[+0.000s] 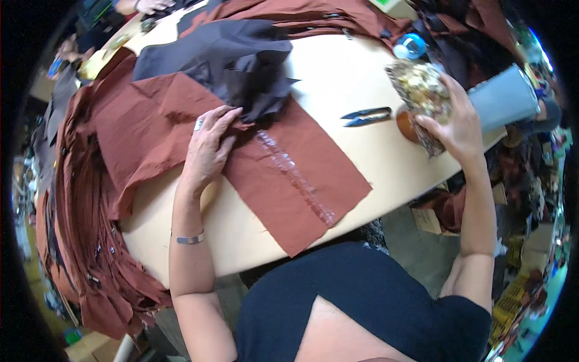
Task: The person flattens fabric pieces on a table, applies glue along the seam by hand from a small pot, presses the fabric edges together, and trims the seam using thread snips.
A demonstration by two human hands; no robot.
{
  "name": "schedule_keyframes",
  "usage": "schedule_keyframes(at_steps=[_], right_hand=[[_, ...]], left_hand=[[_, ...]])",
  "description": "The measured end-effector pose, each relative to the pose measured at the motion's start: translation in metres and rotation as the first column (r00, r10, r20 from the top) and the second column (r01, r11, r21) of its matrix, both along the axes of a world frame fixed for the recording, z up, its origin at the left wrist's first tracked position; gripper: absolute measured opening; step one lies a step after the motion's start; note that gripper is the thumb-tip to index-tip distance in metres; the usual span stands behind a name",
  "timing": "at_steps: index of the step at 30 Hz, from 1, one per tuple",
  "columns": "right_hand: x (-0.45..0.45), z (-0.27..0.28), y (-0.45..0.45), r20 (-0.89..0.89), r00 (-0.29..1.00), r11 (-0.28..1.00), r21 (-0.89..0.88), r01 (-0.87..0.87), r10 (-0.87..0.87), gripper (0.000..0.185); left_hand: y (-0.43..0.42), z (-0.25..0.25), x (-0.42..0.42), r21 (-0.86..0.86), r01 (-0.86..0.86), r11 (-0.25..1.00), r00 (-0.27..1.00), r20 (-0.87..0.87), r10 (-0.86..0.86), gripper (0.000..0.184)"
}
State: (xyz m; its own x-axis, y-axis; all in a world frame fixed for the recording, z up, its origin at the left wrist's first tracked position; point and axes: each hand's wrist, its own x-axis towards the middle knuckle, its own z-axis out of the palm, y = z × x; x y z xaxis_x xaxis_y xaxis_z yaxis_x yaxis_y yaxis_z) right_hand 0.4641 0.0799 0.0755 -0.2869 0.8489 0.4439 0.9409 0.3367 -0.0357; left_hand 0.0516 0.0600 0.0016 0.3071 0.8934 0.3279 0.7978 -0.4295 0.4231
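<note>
My left hand (211,142), a ring on one finger, lies on the reddish-brown cloth (307,157) with its fingers stretched out and slightly bent. Its fingertips reach the edge of a crumpled dark grey cloth (211,57). A shiny, wet-looking strip (295,178) runs down the brown cloth beside that hand. At the right, my right hand (455,123) is closed around a mottled, floral-patterned piece (416,84), whose exact kind I cannot make out. Thread snips (366,116) lie on the table left of it. Partly hidden behind the patterned piece is a round brown object (407,123).
Long brown cloth pieces (84,229) hang over the table's left edge. More brown cloth (301,15) lies along the far side. A blue-capped bottle (410,46) and a grey-blue cylinder (503,99) stand at the right. Another person's hand (154,6) shows at the far left.
</note>
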Motion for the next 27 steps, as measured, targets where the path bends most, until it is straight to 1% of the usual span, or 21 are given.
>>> schedule_keyframes(at_steps=[1,2,4,5,6,7,8,9,10,12,13,16,17,20,22,24,25,26,27], right_hand=[[-0.003,-0.001,-0.007,-0.050,0.999,1.000,0.007,0.007,-0.006,0.076],[0.002,-0.004,-0.009,-0.124,0.992,1.000,-0.005,-0.019,0.019,0.070],[0.005,-0.005,-0.010,-0.377,0.926,0.996,-0.083,-0.023,-0.010,0.063],[0.009,-0.008,-0.007,-0.361,0.933,0.997,-0.070,-0.021,-0.006,0.059],[0.013,-0.011,-0.004,-0.344,0.939,0.998,-0.053,-0.017,-0.002,0.056],[0.016,-0.012,-0.003,-0.273,0.962,1.000,0.005,-0.025,0.025,0.053],[0.016,-0.013,-0.002,-0.285,0.958,1.000,0.007,-0.029,0.030,0.052],[0.015,-0.012,-0.005,-0.294,0.955,0.999,0.015,-0.030,0.033,0.052],[0.014,-0.013,-0.005,-0.305,0.952,0.999,0.016,-0.031,0.034,0.051],[0.009,-0.012,-0.004,-0.284,0.959,0.999,0.041,-0.003,0.015,0.044],[0.007,-0.011,-0.002,-0.281,0.960,0.999,0.050,-0.001,0.015,0.042],[0.006,-0.006,-0.002,-0.270,0.963,0.998,0.060,0.012,0.005,0.036],[0.007,-0.004,-0.003,-0.269,0.963,0.999,0.047,0.012,0.001,0.036],[0.007,0.000,-0.004,-0.282,0.959,0.999,0.038,0.015,-0.004,0.035],[0.008,0.000,-0.005,-0.296,0.955,0.999,0.032,0.019,-0.009,0.034],[0.008,-0.002,-0.007,-0.357,0.934,0.999,0.023,0.024,-0.015,0.036],[0.010,-0.006,-0.006,-0.370,0.929,0.999,0.023,0.034,-0.023,0.037],[0.013,-0.008,-0.006,-0.382,0.924,0.999,0.022,0.042,-0.031,0.037],[0.015,-0.009,-0.006,-0.408,0.911,0.997,-0.060,0.038,-0.059,0.045]], left_hand=[[-0.001,0.002,-0.002,-0.020,-0.046,0.999,0.999,0.013,0.047,0.039],[-0.002,0.004,-0.004,-0.041,-0.093,0.995,0.995,0.026,0.094,0.038],[-0.002,0.018,-0.003,-0.114,-0.243,0.963,0.965,-0.125,0.229,0.043],[-0.001,0.026,-0.002,-0.139,-0.318,0.938,0.937,-0.199,0.289,0.046],[0.000,0.031,-0.001,-0.176,-0.361,0.916,0.912,-0.271,0.307,0.050],[0.002,0.037,0.001,-0.211,-0.403,0.891,0.884,-0.340,0.320,0.055],[0.003,0.042,0.003,-0.244,-0.445,0.862,0.853,-0.407,0.326,0.059],[0.002,0.042,0.004,-0.218,-0.427,0.878,0.845,-0.441,0.301,0.068],[0.001,0.045,0.011,-0.239,-0.425,0.873,0.832,-0.484,0.272,0.069],[0.011,0.041,0.019,-0.310,-0.466,0.829,0.827,-0.485,0.284,0.077],[0.017,0.037,0.019,-0.343,-0.487,0.803,0.846,-0.413,0.337,0.074],[0.038,0.028,0.008,-0.346,-0.536,0.770,0.830,-0.385,0.404,0.069],[0.042,0.028,0.007,-0.332,-0.556,0.762,0.815,-0.398,0.421,0.065],[0.051,0.026,0.002,-0.331,-0.562,0.758,0.805,-0.428,0.411,0.065],[0.057,0.023,-0.003,-0.347,-0.522,0.779,0.830,-0.418,0.370,0.061],[0.062,0.016,-0.011,-0.357,-0.484,0.799,0.845,-0.428,0.321,0.058],[0.062,0.011,-0.012,-0.300,-0.463,0.834,0.850,-0.417,0.322,0.049],[0.062,0.008,-0.014,-0.298,-0.430,0.852,0.867,-0.400,0.298,0.046],[0.059,0.012,-0.013,-0.294,-0.398,0.869,0.882,-0.382,0.275,0.042]])
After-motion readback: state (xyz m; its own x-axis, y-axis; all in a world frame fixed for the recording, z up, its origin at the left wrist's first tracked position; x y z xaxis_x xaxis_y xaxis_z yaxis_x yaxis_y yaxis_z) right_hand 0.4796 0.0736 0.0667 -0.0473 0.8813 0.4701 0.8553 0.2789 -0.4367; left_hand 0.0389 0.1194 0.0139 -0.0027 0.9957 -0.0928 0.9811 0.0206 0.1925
